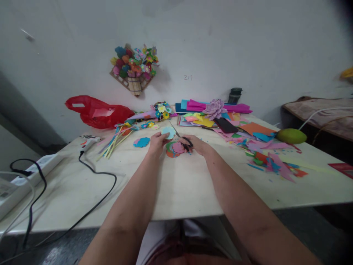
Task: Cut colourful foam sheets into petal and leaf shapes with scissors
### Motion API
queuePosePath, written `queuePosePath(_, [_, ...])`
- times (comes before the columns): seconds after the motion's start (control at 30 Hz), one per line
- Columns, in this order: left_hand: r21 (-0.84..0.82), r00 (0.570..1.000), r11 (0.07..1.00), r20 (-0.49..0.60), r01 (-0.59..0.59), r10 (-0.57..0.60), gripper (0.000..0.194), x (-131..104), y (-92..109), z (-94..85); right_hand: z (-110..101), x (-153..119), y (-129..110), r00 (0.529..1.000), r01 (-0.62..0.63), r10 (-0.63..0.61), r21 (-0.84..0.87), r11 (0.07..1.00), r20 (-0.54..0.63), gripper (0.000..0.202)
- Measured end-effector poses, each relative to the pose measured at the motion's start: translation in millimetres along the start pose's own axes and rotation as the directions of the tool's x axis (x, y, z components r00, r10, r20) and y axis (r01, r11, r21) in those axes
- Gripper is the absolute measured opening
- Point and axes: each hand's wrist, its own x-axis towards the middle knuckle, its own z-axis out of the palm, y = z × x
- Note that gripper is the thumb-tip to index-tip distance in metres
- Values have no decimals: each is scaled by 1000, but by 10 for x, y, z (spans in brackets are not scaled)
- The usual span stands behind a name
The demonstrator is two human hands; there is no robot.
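Note:
My left hand (159,142) is closed on the lower left edge of a light blue paper piece (168,131) with a rounded outline. My right hand (195,144) grips scissors (188,142) by their black handles. The blades slant up and to the left, apart from each other, with the paper beside them. Under both hands lies a loose pile of paper circles (178,147) in pink, green and orange. Left of my left hand, a blue scalloped paper piece (142,142) rests on the table, with some pink at its edge.
Paper strips (117,141), a red plastic bag (99,112) and a glue gun (88,143) with a black cord lie left. Coloured sheets (204,119), a phone (225,125) and scraps (271,162) spread right, near a green mango-like fruit (291,135). A power strip (33,175) sits at the left edge.

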Motion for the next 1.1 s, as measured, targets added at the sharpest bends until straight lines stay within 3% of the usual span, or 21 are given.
queuePosePath(1.1, [4, 999, 1000, 19, 25, -25, 27, -3, 5, -4, -15, 13, 42, 1000, 4, -4, -47, 999, 17, 28])
